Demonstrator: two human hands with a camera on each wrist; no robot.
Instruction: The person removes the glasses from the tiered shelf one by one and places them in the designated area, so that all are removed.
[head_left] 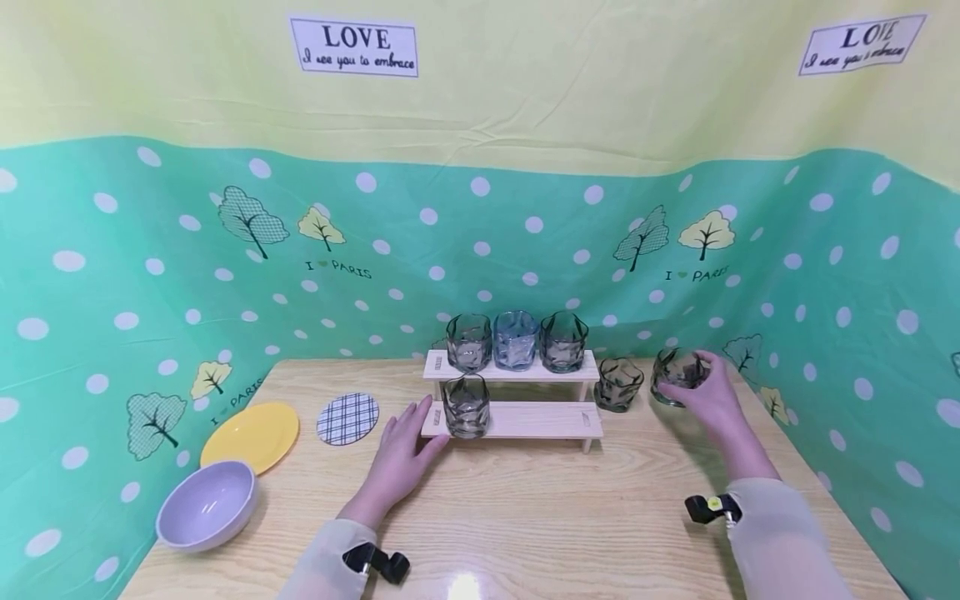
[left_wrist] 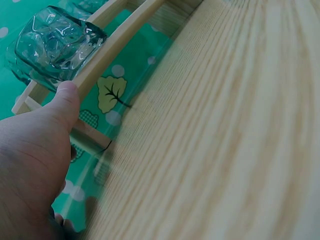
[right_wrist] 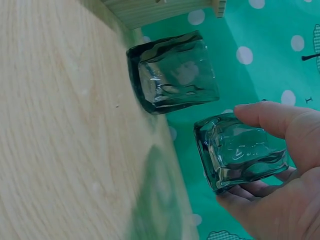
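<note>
My right hand (head_left: pixel 716 404) grips a dark, faceted glass (right_wrist: pixel 240 150), thumb on one side and fingers on the other; the glass appears to be off the tabletop (head_left: pixel 525 517). Just left of that hand, a second dark glass (head_left: pixel 618 385) stands on the wood, apart from the one I hold.

Farther left is a two-tier wooden rack, where my left hand (head_left: pixel 401 458) rests against the near end of the lower shelf (head_left: pixel 536 421), fingers loosely extended, grasping no glass. Just right of its thumb stands a lone dark glass (head_left: pixel 466 408); beyond it, the upper shelf (head_left: pixel 435 365) bears a blue glass (head_left: pixel 515 342) between two dark ones. Left of this hand lie a checked coaster (head_left: pixel 348 418), a yellow plate (head_left: pixel 258 433) and a lilac bowl (head_left: pixel 206 512).

The step in hand, I judge, is handling the gripped glass while the rack is steadied; the next move calls for a firm pinch and clearance past the neighbouring glass.
</note>
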